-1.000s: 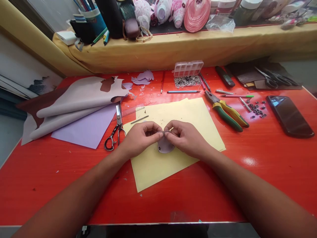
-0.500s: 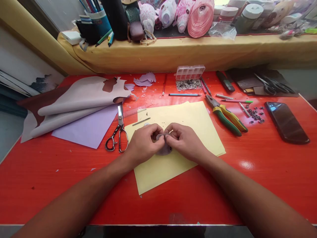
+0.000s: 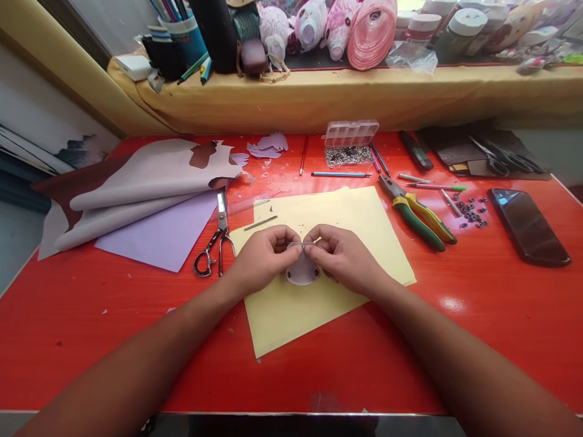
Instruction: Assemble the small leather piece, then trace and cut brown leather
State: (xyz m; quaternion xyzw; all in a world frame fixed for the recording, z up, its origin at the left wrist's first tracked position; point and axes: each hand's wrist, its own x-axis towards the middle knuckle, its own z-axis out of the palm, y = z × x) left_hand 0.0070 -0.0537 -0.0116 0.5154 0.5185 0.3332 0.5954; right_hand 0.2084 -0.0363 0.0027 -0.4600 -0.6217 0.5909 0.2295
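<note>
Between my two hands is a small greyish-lilac piece of leather or similar sheet, curved at its lower edge, with a dark round fitting near each lower corner. My left hand pinches its upper edge between thumb and fingers. From the other side my right hand pinches the same edge, the thumb tips nearly meeting. The fingers cover the upper part of the piece. Both hands are over yellow paper sheets, where a thin metal rod lies just beyond the left hand.
Metal scissors and folded leather lie at left. Pliers, small dark fittings and a phone are at right. An opened plastic box of metal rings stands behind the paper, below a crowded ledge.
The held piece has turned to face me more, so both dark fittings now show. My hands keep their pinch and have barely shifted.
</note>
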